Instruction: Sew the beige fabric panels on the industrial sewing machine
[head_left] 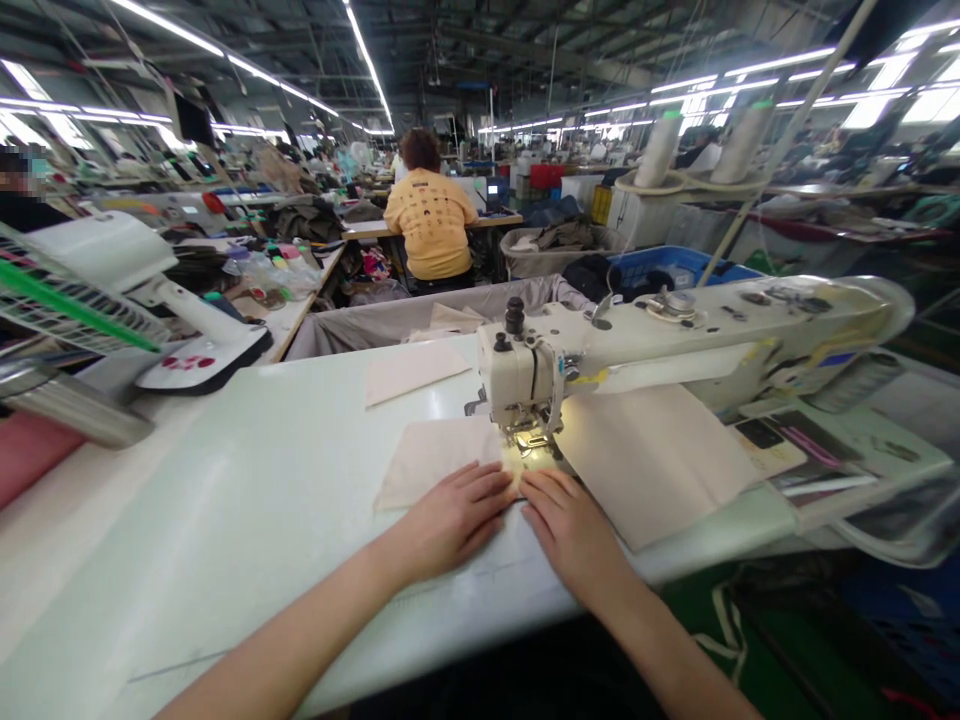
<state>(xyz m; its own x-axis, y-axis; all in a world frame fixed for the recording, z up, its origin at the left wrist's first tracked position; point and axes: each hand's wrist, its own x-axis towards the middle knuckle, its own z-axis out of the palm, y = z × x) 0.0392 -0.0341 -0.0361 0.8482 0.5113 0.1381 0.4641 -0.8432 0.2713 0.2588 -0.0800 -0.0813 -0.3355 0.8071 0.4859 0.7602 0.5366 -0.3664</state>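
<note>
A cream fabric piece (435, 455) lies on the pale table (300, 480), its right end under the lit needle area of the white sewing machine (637, 345). My left hand (457, 515) rests on the near edge of this piece, palm down with fingers stretched forward, close to the presser foot. Just right of it, my right hand (566, 520) lies flat, fingertips at the cloth in front of the foot. A larger cream piece (660, 460) is right of the needle under the machine arm. Another small piece (416, 373) lies farther back.
A white fan (202, 350) and a steel bottle (97, 405) stand at the left. Behind the table is a fabric-lined bin (337, 330). A phone (761, 433) lies at the right. A person in a yellow shirt (431, 225) sits farther back.
</note>
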